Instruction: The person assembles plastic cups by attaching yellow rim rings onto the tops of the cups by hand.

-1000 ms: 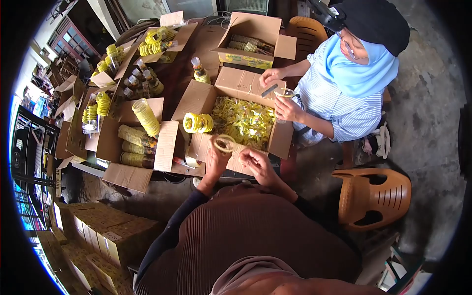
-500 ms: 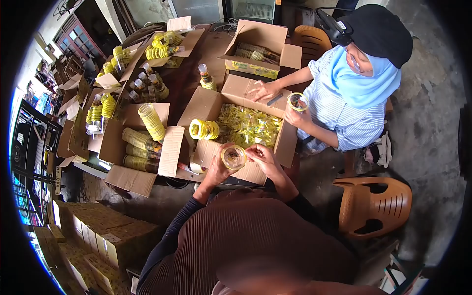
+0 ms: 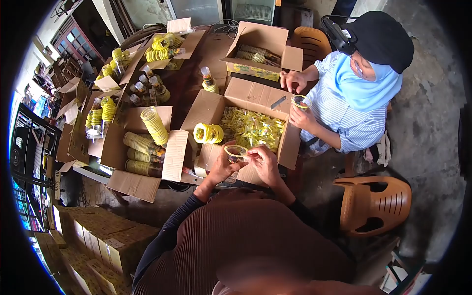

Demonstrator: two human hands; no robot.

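My left hand (image 3: 221, 168) is wrapped around a clear plastic cup (image 3: 237, 152) with a yellow rim, dark contents showing inside. The fingers of my right hand (image 3: 264, 164) are pinched together at the cup's right edge; whatever they hold is too small to make out. Just beyond both hands is an open cardboard box (image 3: 255, 92) filled with small yellow sachets (image 3: 253, 123). A stack of yellow-rimmed cups (image 3: 208, 133) lies across that box's left side.
At right, a person (image 3: 351, 103) holds another yellow-rimmed cup (image 3: 301, 102). A knife-like blade (image 3: 278, 102) lies on the box flap. Left, an open carton (image 3: 132, 189) holds stacked cups. Behind stands a lemon-printed carton (image 3: 255, 70). An orange chair (image 3: 378, 206) stands lower right.
The cup in my left hand has tilted, its opening turning more upward. My right hand stays at its edge. The other person's free hand has drawn back from the box flap.
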